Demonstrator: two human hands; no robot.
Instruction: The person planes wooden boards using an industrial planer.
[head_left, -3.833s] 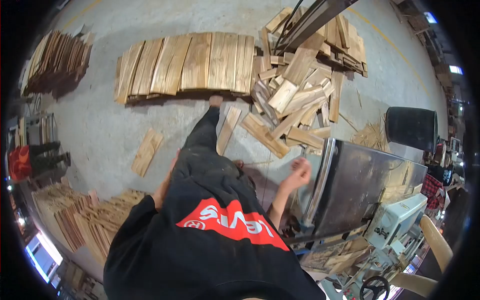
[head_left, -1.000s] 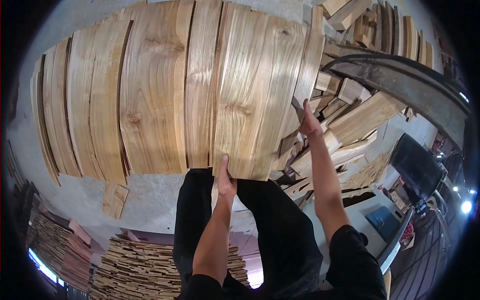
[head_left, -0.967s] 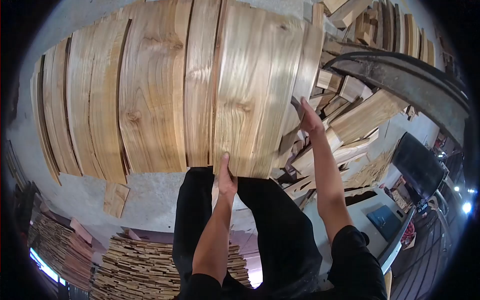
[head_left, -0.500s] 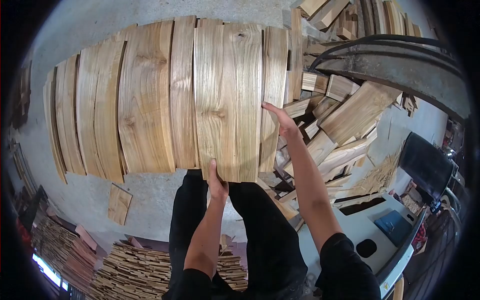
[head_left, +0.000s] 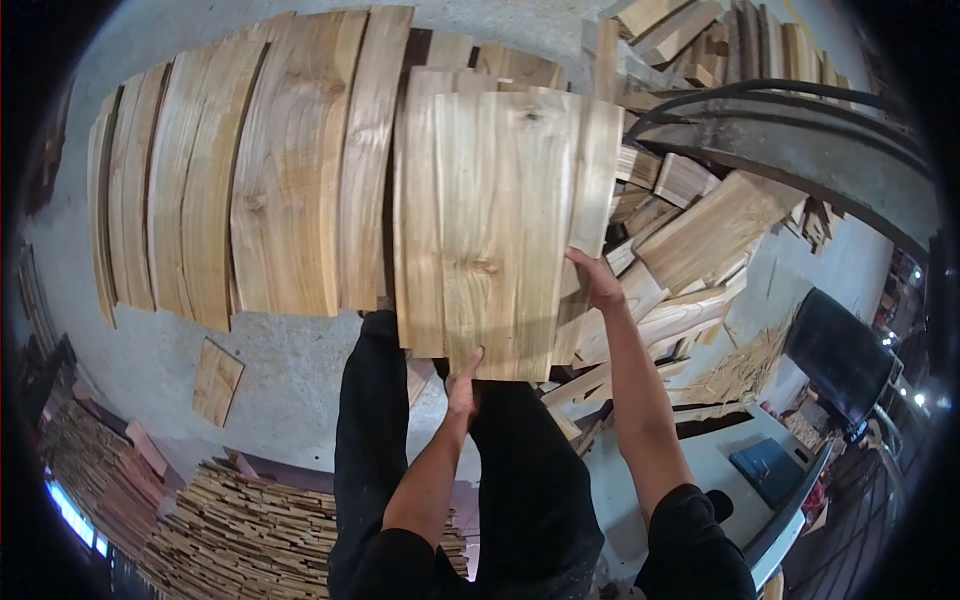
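A wide wooden panel (head_left: 500, 220) is held between my two hands, tilted over other boards in front of my legs. My left hand (head_left: 464, 385) grips its lower edge, thumb on top. My right hand (head_left: 596, 278) holds the right edge, thumb on the face and fingers hidden beneath. Another pale board (head_left: 418, 200) shows under the panel's left side, and one more (head_left: 600, 160) shows at its right. To the left lies a row of wide planks (head_left: 290, 170) side by side, with dark gaps between them.
Offcuts (head_left: 710, 230) are heaped on the right under a curved metal beam (head_left: 780, 135) with a black cable. A small wood piece (head_left: 217, 382) lies on the floor. Stacked strips (head_left: 250, 520) stand lower left; a pale machine table (head_left: 640, 480) is lower right.
The panel in my hands has moved right and down, away from the plank row. A gap has opened beside the row, showing board ends behind. Both hands have shifted right with the panel.
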